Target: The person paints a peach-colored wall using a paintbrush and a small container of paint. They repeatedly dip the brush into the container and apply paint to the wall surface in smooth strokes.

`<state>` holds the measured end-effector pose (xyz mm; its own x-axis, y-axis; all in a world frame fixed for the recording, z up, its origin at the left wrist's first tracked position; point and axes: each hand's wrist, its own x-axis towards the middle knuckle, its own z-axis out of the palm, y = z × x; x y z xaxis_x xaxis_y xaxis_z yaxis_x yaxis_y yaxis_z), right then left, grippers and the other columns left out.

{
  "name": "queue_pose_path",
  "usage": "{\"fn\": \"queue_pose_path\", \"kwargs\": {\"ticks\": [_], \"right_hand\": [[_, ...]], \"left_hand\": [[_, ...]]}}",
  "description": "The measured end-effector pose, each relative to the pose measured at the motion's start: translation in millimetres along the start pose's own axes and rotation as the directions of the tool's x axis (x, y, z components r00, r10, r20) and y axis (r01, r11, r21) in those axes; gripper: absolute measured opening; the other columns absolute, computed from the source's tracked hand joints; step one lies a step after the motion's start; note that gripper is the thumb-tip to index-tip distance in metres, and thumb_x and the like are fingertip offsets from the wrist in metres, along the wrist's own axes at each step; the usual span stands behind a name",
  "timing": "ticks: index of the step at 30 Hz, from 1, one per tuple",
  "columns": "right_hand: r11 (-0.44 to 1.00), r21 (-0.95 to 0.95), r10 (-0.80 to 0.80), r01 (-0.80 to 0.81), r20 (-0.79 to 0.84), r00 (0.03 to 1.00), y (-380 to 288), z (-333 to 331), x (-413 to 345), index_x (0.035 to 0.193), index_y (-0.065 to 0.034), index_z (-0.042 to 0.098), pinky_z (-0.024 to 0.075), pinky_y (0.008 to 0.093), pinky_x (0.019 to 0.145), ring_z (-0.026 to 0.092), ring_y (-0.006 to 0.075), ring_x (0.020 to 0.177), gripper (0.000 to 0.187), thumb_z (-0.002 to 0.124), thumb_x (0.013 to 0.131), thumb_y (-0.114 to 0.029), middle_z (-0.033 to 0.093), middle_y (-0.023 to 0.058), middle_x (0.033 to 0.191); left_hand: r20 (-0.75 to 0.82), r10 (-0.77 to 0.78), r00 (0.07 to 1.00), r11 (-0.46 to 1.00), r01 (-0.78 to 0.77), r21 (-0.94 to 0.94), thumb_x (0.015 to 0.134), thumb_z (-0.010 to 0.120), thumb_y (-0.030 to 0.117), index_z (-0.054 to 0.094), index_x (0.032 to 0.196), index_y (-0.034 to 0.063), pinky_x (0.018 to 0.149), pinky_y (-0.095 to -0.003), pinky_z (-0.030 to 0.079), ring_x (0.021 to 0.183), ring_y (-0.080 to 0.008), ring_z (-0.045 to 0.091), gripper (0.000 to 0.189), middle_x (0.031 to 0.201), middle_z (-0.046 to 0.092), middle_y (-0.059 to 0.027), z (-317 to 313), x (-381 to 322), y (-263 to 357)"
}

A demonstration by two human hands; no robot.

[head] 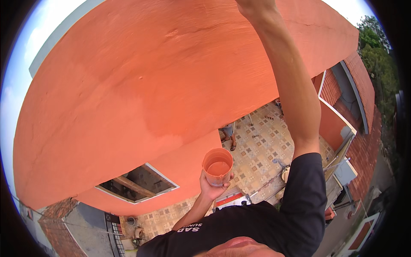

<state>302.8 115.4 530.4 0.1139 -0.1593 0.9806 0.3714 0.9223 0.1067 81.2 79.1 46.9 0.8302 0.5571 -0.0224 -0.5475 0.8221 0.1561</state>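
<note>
My left hand (213, 189) is wrapped around a plastic cup (217, 177) whose inside is coated orange. Orange paint (219, 168) lies in it, and the rim has smears. My right arm is raised towards the wall, and only the base of my right hand (258, 7) shows at the top edge; its fingers and anything in them are cut off. Before me stands a wide orange plastered wall (135, 86), with a deeper-toned, wet-looking patch (179, 109) in the middle. Cracks and small bumps run across its surface.
Far below lies a patterned tile floor (257, 154), where another person's legs (228, 135) show beside the wall. A framed opening (138, 183) with a wooden beam is lower left. A red-and-silver object (229, 199) sits beneath my cup. Tiled roofs (361, 86) rise at right.
</note>
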Motion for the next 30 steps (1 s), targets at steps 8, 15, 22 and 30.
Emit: {"fn": "queue_pose_path", "kwargs": {"ticks": [8, 15, 22, 30], "right_hand": [[0.721, -0.65, 0.002, -0.239, -0.343, 0.939, -19.7, -70.7, 26.7, 0.086, 0.0029, 0.071, 0.0521, 0.033, 0.058, 0.067, 0.0155, 0.063, 0.019, 0.067, 0.094, -0.014, 0.07, 0.0087, 0.069], [0.891, -0.402, -0.095, 0.21, 0.287, 0.953, -44.0, 44.7, 1.6, 0.103, 0.0066, 0.069, 0.0487, 0.0332, 0.048, 0.06, 0.0158, 0.051, 0.019, 0.061, 0.097, -0.009, 0.065, 0.0087, 0.062], [0.924, -0.12, 0.345, -0.363, -0.143, 0.928, -23.1, -6.9, 30.1, 0.106, 0.0111, 0.066, 0.0567, 0.0366, 0.073, 0.069, 0.0231, 0.082, 0.023, 0.061, 0.095, -0.008, 0.071, 0.0198, 0.092], [0.987, -0.076, 0.148, -0.143, 0.056, 0.987, -25.5, -5.2, 17.6, 0.097, 0.0052, 0.067, 0.0465, 0.0283, 0.055, 0.057, 0.0134, 0.065, 0.021, 0.067, 0.094, -0.016, 0.064, 0.0064, 0.079]], "left_hand": [[0.055, 0.06, 0.997, 0.998, -0.06, 0.001, 0.095, 0.052, 0.055, 0.05, 0.14, 0.0121, 0.066, -0.0381, 0.056, 0.114, -0.036, 0.056, 0.062, 0.128, 0.056, -0.0197, -5.6, -9.5, 7.5], [0.046, 0.041, 0.998, 0.999, -0.04, -0.018, 0.095, 0.052, 0.054, 0.049, 0.14, 0.0092, 0.066, -0.0392, 0.055, 0.114, -0.0356, 0.056, 0.063, 0.128, 0.056, -0.02, -1.8, -2.0, 7.4], [0.072, 0.039, 0.997, 0.999, -0.037, -0.021, 0.094, 0.053, 0.056, 0.049, 0.141, 0.0101, 0.065, -0.0385, 0.055, 0.114, -0.0357, 0.056, 0.066, 0.129, 0.055, -0.0186, -6.2, -5.4, 5.9], [0.003, 0.04, 0.999, 0.999, -0.04, -0.008, 0.094, 0.052, 0.06, 0.049, 0.142, 0.0101, 0.065, -0.0384, 0.054, 0.115, -0.0354, 0.055, 0.069, 0.129, 0.055, -0.0176, -8.1, -9.6, 11.8]]}}
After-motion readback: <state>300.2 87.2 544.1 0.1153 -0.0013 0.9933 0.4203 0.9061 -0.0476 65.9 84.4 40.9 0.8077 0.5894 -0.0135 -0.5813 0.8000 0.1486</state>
